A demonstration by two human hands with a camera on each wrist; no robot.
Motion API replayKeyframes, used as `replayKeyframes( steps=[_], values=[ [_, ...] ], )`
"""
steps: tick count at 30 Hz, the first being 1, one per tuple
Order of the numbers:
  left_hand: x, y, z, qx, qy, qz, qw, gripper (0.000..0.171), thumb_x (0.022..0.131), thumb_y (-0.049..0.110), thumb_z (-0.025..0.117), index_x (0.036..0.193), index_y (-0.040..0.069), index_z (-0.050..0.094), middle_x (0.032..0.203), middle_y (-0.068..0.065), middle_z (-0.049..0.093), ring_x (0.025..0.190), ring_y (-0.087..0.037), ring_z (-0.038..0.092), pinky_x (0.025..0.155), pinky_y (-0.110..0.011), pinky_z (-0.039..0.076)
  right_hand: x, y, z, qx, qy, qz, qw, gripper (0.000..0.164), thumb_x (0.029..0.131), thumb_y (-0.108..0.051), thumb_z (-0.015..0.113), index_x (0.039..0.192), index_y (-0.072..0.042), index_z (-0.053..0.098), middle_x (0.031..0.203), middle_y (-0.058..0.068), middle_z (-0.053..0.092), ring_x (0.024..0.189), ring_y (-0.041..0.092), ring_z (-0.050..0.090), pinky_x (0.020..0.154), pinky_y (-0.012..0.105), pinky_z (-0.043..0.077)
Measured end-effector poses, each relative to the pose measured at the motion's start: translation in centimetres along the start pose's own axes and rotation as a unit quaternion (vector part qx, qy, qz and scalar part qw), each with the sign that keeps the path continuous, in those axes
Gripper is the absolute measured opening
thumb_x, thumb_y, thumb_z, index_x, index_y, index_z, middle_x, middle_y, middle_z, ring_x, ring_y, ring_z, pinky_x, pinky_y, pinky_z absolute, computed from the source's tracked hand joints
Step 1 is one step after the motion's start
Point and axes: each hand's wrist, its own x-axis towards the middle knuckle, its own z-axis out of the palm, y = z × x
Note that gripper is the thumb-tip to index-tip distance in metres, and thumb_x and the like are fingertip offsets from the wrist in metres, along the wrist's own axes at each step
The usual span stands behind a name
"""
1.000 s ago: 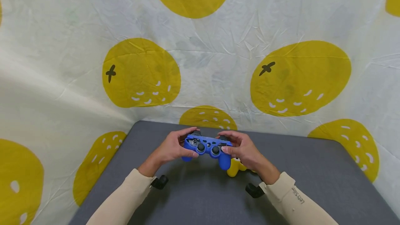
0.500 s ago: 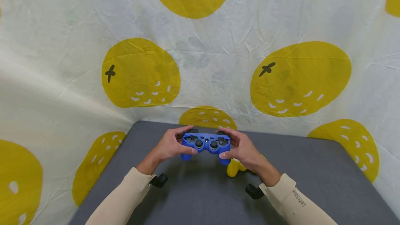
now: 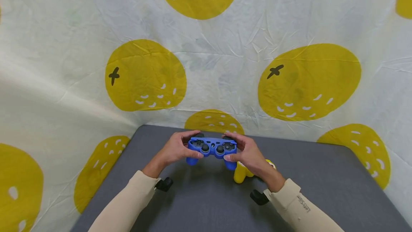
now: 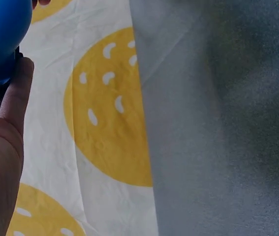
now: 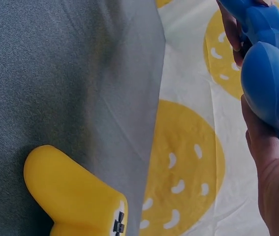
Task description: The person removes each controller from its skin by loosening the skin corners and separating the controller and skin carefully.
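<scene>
A game controller (image 3: 212,149) with a black face in a soft-looking blue cover is held level above the table. My left hand (image 3: 175,149) grips its left side, thumb on the front and fingers at the top edge. On its right side my right hand (image 3: 249,151) does the same, thumb low by the right handle. Both wrist views show the blue underside (image 4: 4,37) against the palms. Below my right hand lies a yellow controller-shaped thing (image 5: 75,191), partly hidden by that hand and wrist in the head view.
The grey table (image 3: 206,203) ends at a white cloth backdrop (image 3: 222,81) printed with yellow fruit, which hangs behind it and on the left. A black wrist camera (image 3: 164,184) sits under each sleeve cuff.
The controller has turned from tilted, right handle lower, to level. My right thumb has slid from its face down toward the right handle. Over the last half second little else moved.
</scene>
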Motion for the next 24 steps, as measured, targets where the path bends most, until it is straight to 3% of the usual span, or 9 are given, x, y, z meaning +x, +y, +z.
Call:
replayKeyframes(
  steps=[9, 24],
  values=[
    [0.2, -0.9, -0.1, 0.013, -0.006, -0.002, 0.9999, 0.078, 0.076, 0.027, 0.095, 0.145, 0.015, 0.062, 0.119, -0.01, 0.073, 0.094, -0.02, 0.066, 0.081, -0.028, 0.06, 0.5, 1.0, 0.4, 0.009, -0.001, 0.02, 1.0, 0.071, 0.084, -0.001, 0.083, 0.149, -0.001, 0.053, 0.148, 0.023, 0.058, 0.119, 0.031, 0.063, 0.093, 0.021, 0.056],
    [0.9, -2.4, -0.1, -0.006, -0.022, -0.023, 0.9995, 0.078, 0.076, 0.022, 0.095, 0.146, 0.011, 0.061, 0.122, -0.014, 0.073, 0.093, -0.019, 0.069, 0.081, -0.028, 0.06, 1.2, 2.8, 0.8, -0.004, 0.004, 0.049, 0.999, 0.069, 0.086, -0.004, 0.083, 0.149, -0.006, 0.055, 0.149, 0.02, 0.059, 0.119, 0.029, 0.063, 0.098, 0.028, 0.056]
  ],
)
